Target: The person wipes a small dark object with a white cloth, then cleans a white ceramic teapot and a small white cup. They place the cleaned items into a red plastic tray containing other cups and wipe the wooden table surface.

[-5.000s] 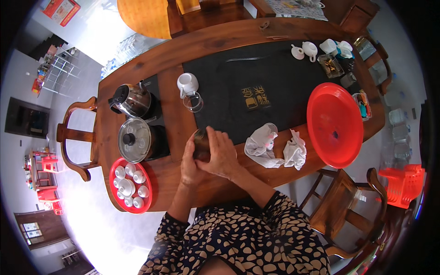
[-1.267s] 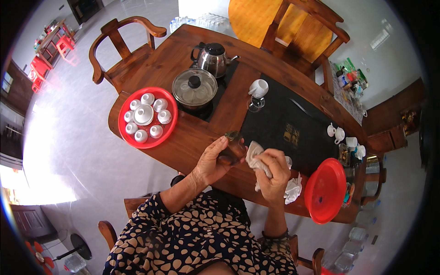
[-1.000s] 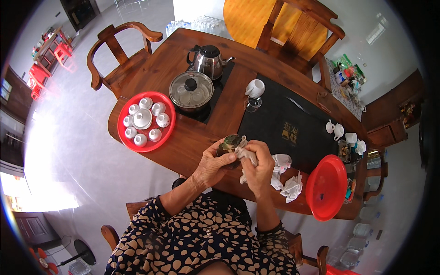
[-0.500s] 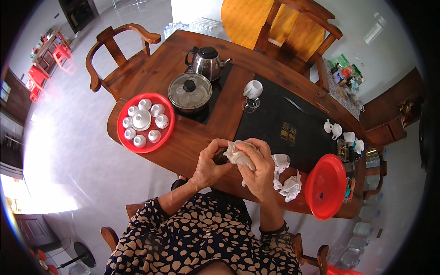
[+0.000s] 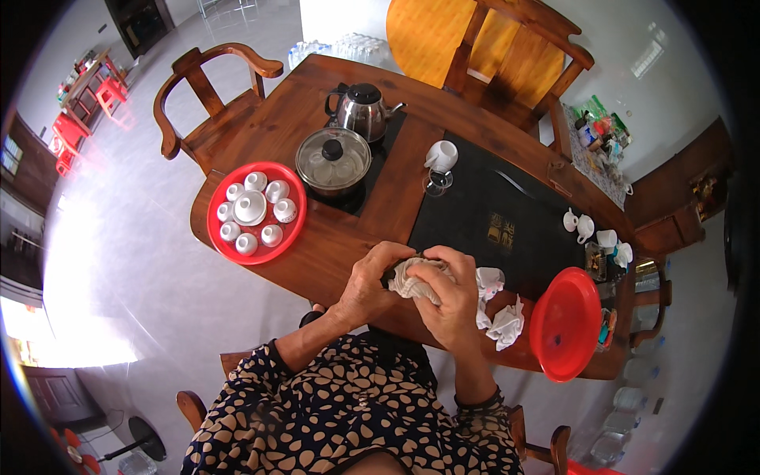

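Above the table's near edge, my left hand (image 5: 366, 283) is closed round a small dark object (image 5: 389, 276), mostly hidden by my fingers and a cloth; its kind cannot be made out. My right hand (image 5: 450, 299) grips a beige cloth (image 5: 418, 285) and presses it against that object. Both hands nearly meet, fingers curled. Just right of them, crumpled white cloths or tissues (image 5: 505, 323) lie on the table edge. Left of my hands, a red round tray (image 5: 294, 231) holds several upturned white cups around a lidded white bowl (image 5: 249, 207).
A lidded glass-topped pot (image 5: 333, 161) and a steel kettle (image 5: 363, 113) stand at the back left. A white pitcher (image 5: 442, 156) and a glass strainer-like piece (image 5: 437, 183) sit on the black tea tray (image 5: 467, 206). A red basin (image 5: 565, 324) and white cups (image 5: 585, 229) are at right.
My right hand and the cloth have shifted over the dark object, covering more of it. The whole view has moved slightly; the table things stay in place.
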`<action>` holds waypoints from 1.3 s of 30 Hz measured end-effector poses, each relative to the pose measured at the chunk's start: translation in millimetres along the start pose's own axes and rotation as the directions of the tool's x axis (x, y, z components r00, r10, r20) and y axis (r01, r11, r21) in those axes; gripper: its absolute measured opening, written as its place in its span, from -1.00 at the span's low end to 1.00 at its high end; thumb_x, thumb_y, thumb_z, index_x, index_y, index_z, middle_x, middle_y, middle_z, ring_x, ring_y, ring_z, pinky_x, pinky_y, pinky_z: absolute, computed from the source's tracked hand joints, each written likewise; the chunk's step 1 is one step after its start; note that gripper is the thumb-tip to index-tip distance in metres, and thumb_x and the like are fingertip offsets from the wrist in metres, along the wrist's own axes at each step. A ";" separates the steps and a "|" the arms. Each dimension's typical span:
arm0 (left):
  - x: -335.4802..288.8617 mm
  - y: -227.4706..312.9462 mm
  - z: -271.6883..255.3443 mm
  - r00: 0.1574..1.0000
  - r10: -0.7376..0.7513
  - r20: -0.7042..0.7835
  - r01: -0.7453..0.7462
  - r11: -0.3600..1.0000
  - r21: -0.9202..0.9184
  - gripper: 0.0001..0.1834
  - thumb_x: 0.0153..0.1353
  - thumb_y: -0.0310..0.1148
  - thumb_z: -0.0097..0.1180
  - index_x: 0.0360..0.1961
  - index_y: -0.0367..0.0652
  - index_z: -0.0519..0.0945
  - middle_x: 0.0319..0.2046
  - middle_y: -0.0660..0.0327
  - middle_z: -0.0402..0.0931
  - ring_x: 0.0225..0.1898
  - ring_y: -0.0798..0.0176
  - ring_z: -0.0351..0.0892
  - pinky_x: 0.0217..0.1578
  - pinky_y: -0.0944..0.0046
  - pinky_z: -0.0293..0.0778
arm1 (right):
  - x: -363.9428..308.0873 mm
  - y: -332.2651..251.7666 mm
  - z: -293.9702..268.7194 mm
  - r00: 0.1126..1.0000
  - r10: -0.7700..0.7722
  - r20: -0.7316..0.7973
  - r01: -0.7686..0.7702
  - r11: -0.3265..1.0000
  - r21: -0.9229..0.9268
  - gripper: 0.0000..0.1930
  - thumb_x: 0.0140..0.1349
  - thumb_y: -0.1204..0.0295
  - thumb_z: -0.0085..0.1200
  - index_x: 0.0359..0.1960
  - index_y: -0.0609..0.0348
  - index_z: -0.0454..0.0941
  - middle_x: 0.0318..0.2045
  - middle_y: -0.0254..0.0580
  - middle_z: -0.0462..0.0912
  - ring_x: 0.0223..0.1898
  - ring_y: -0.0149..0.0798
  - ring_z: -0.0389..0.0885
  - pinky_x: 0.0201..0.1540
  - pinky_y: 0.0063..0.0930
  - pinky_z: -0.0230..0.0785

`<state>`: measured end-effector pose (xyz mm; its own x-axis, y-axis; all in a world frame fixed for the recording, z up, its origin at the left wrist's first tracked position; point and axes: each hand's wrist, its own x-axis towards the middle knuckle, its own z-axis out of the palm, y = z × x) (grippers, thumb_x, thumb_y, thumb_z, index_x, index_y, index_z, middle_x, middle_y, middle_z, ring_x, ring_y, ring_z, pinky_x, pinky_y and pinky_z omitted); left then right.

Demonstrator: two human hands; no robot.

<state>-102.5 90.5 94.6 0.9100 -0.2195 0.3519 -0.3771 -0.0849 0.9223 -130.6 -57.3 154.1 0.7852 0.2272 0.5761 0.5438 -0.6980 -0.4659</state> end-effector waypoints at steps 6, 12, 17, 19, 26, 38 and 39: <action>1.2 1.1 -2.7 0.990 0.131 0.052 -0.137 0.983 0.123 -0.51 -0.14 -0.63 0.30 -0.10 -0.25 0.47 -0.21 0.12 0.53 -0.18 0.11 0.56 -0.20 0.24 0.51 | 0.4 16.6 9.0 0.906 0.422 0.034 -0.397 0.820 0.412 -0.84 0.06 0.64 0.00 -0.31 0.23 0.57 -0.40 -0.27 0.59 -0.41 -0.44 0.52 -0.35 -0.56 0.37; 0.3 3.6 -4.4 0.971 -0.206 0.124 0.238 0.885 -0.400 -0.53 0.04 -0.56 0.30 -0.02 -0.21 0.41 -0.10 0.20 0.52 -0.10 0.38 0.53 -0.08 0.37 0.50 | 5.1 24.9 -0.2 0.647 0.729 0.226 -0.589 0.289 0.755 -0.85 0.27 0.51 -0.02 -0.19 0.25 0.56 -0.46 -0.35 0.57 -0.50 -0.56 0.48 -0.46 -0.69 0.33; 0.2 -5.9 0.6 0.915 -0.387 0.113 0.369 0.694 -0.618 -0.65 0.16 -0.49 0.22 -0.04 -0.20 0.42 -0.19 0.24 0.54 -0.19 0.41 0.54 -0.20 0.40 0.54 | -5.6 21.8 22.8 0.905 0.422 0.059 -0.392 0.772 0.500 -0.63 0.11 0.60 0.01 0.01 0.28 0.51 -0.16 -0.12 0.49 -0.20 -0.28 0.53 -0.15 -0.48 0.40; -0.7 -11.1 3.6 0.910 -0.409 0.067 0.344 0.656 -0.671 -0.67 0.19 -0.45 0.21 -0.05 -0.20 0.43 -0.21 0.24 0.55 -0.23 0.42 0.55 -0.24 0.43 0.54 | -11.6 14.3 28.0 0.898 0.438 0.041 -0.408 0.795 0.449 -0.60 0.07 0.62 0.05 0.01 0.30 0.51 -0.15 -0.07 0.48 -0.18 -0.20 0.52 -0.14 -0.42 0.40; -8.2 -21.1 9.9 0.918 -0.397 0.004 0.290 0.664 -0.690 -0.67 0.18 -0.45 0.21 -0.05 -0.21 0.43 -0.20 0.25 0.54 -0.22 0.40 0.55 -0.22 0.39 0.56 | -25.3 6.2 33.7 0.980 0.152 -0.126 -0.154 0.988 -0.005 -0.63 0.03 0.63 0.11 -0.05 0.35 0.52 -0.16 -0.03 0.47 -0.16 -0.06 0.48 -0.13 -0.34 0.40; -3.4 -7.4 -0.7 0.994 -0.108 0.021 0.108 0.924 -0.367 -0.63 0.11 -0.49 0.28 -0.05 -0.19 0.46 -0.20 0.31 0.52 -0.14 0.44 0.52 -0.14 0.42 0.48 | -5.2 44.9 14.0 0.736 0.464 0.493 -0.635 0.218 0.742 -0.83 0.28 0.51 -0.08 -0.18 0.27 0.54 -0.45 -0.40 0.57 -0.46 -0.58 0.50 -0.41 -0.70 0.36; -2.2 -11.9 0.7 0.986 -0.165 0.008 0.152 0.890 -0.429 -0.64 0.13 -0.49 0.26 -0.04 -0.19 0.46 -0.18 0.32 0.52 -0.14 0.45 0.51 -0.13 0.40 0.47 | -6.5 39.3 17.4 0.768 0.498 0.403 -0.604 0.352 0.715 -0.82 0.27 0.52 -0.07 -0.18 0.30 0.54 -0.39 -0.35 0.56 -0.44 -0.56 0.51 -0.40 -0.68 0.39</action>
<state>-100.2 91.3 82.7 0.9584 -0.2099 0.1936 -0.1232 0.3077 0.9435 -109.2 -74.4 120.3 0.9930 0.1009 -0.0607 -0.0711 0.1026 -0.9922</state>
